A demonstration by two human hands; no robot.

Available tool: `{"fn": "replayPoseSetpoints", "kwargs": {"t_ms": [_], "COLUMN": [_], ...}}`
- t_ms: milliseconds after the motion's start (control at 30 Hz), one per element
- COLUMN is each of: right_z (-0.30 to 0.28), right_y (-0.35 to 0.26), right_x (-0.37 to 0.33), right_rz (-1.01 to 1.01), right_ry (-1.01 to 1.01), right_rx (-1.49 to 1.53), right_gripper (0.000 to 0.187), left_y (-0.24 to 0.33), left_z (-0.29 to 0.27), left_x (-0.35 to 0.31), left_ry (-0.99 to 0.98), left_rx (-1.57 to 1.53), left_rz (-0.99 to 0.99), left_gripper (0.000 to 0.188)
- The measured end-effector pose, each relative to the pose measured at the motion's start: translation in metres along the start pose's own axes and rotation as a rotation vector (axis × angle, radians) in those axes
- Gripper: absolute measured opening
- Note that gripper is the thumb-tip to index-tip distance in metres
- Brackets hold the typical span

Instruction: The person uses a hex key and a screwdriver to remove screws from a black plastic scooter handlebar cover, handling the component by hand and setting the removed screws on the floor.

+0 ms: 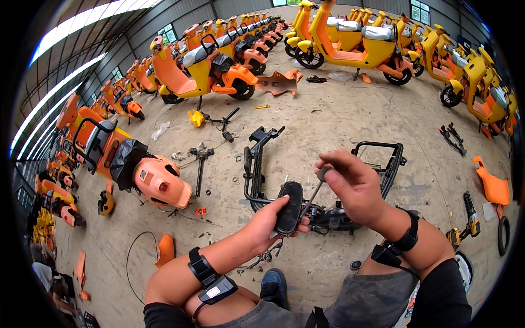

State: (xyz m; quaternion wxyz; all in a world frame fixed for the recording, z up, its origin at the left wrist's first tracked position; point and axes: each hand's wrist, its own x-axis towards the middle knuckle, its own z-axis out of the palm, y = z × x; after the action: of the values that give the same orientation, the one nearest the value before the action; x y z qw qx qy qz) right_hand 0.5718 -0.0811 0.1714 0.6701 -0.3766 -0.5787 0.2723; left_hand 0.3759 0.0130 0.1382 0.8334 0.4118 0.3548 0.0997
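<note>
My left hand [265,220] is closed around a long, rounded black part [290,208], its thumb on the front face and its fingers behind. Between thumb and fingers, my right hand [355,188] pinches the dark knob-like end of a thin metal rod [313,198]. The rod slants down to the right edge of the black part; I cannot tell whether it is fixed to it. Beneath both hands, a stripped black tubular scooter frame [254,177] lies on the concrete floor.
A partly stripped orange scooter [161,180] lies to the left. Loose handlebars [221,120] and a fork-like part [201,167] lie ahead of it. At the right are a yellow-black power tool [467,221], an orange panel [492,183] and a tyre [503,236]. Rows of scooters [350,46] stand behind.
</note>
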Motion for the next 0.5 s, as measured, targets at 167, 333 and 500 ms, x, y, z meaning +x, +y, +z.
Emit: {"fn": "replayPoseSetpoints", "kwargs": {"t_ms": [167,333,500], "right_z": [-0.002,-0.014,0.005], "right_y": [-0.006,0.004,-0.001], "right_x": [0.004,-0.001,-0.004], "right_rz": [-0.096,-0.178,-0.004], "right_ry": [-0.05,-0.144,0.002], "right_rx": [-0.188,-0.379,-0.005], "right_gripper": [0.034,0.032,0.033], "left_y": [0.0,0.0,-0.001], "left_z": [0.0,0.001,-0.003], "left_x": [-0.001,-0.001,0.003], "left_ry": [0.02,-0.007,0.004], "left_rx": [-0.004,-0.007,-0.005], "left_rz": [-0.007,0.008,-0.006], "left_gripper": [0.049,0.048,0.047]}}
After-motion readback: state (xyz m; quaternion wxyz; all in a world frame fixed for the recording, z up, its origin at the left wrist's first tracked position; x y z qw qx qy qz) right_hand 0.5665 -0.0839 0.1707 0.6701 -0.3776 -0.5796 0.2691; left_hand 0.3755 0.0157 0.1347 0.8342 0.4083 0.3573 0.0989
